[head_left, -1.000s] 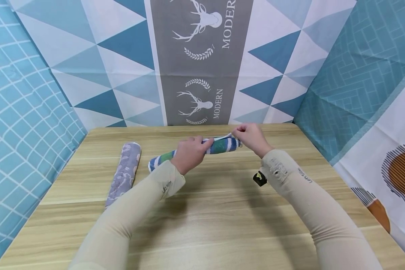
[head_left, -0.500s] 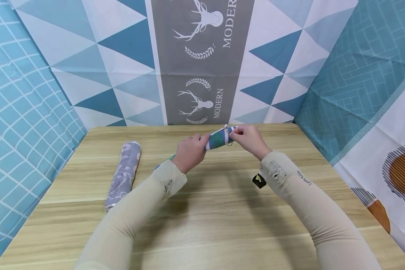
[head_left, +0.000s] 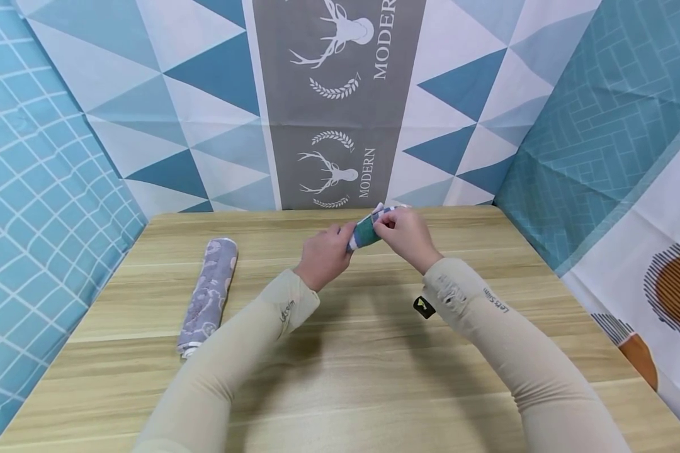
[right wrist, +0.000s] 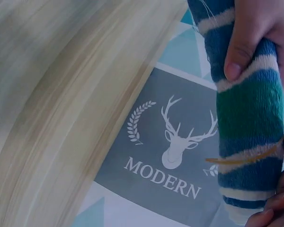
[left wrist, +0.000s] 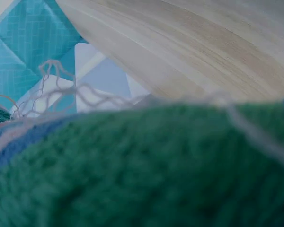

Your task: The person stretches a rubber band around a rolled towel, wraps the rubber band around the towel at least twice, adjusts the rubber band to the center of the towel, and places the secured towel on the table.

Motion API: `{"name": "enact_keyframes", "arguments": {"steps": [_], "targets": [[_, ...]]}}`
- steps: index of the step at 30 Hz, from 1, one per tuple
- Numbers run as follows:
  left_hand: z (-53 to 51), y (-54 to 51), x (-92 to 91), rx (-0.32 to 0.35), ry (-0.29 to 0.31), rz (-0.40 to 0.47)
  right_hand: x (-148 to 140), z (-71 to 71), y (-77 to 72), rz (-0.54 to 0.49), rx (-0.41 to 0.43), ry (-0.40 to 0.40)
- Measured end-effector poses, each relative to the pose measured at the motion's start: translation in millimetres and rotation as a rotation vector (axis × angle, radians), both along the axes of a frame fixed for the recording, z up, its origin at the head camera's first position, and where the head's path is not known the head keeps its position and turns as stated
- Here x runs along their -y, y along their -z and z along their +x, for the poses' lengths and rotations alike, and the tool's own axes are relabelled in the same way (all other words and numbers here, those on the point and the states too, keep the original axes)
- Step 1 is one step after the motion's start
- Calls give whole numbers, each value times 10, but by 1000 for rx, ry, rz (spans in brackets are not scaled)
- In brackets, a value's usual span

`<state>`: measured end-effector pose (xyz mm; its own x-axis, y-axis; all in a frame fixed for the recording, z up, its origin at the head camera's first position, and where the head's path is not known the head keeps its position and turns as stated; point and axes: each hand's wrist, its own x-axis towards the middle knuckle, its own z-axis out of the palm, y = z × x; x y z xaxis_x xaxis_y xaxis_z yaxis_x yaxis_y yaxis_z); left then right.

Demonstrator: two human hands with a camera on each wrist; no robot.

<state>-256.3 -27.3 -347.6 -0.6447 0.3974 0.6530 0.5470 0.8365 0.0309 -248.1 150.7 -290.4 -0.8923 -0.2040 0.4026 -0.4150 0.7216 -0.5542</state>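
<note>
A rolled towel with green, blue and white stripes (head_left: 365,233) is gripped by my left hand (head_left: 324,255) near the table's far edge, its right end tilted up. Close to that end, my right hand (head_left: 406,236) pinches a thin yellowish rubber band (right wrist: 241,161), which crosses the roll in the right wrist view. How far the band goes round the back is hidden. Loose white threads (left wrist: 92,97) hang along the towel in the left wrist view, where its green pile (left wrist: 132,161) fills the lower part. The roll's left end is hidden behind my left hand and sleeve.
A rolled lavender patterned towel (head_left: 208,292) lies on the left of the wooden table (head_left: 340,377). Patterned cloths (head_left: 340,126) hang behind and at both sides. A small black piece with a yellow-green mark (head_left: 424,307) shows beside my right sleeve.
The striped towel's right end has risen and tilted up, and its left part has gone from sight. My right hand has moved left along the roll. The lavender towel has stayed put.
</note>
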Motion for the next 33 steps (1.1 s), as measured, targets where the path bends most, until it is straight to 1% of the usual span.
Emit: {"name": "enact_keyframes", "arguments": {"steps": [2,5,9,11,13,17,19,23,28,31,33], "targets": [[5,-12,0,38,1,26,8,-2,30,10,-17,-29],[10,-35,0,101,-4,81,-5,-6,86,2,-15,-52],[4,-58,-5,161,-10,159,-57,-34,158,-44,11,-32],[-1,-65,-10,209,8,210,-74,-43,168,-69,22,-25],[-4,-70,-18,303,58,288,-76,-47,161,-85,30,-30],[14,-84,-37,524,176,443,-49,-31,120,-119,42,-58],[33,-90,-46,601,208,486,-37,-24,104,-127,40,-65],[61,-93,-47,675,229,539,-17,-19,95,-131,26,-71],[75,-68,-22,763,248,642,-9,-29,112,-131,12,-95],[80,-58,-6,787,246,681,-4,-31,118,-137,25,-107],[82,-53,1,783,240,689,3,-26,116,-142,36,-112]]}}
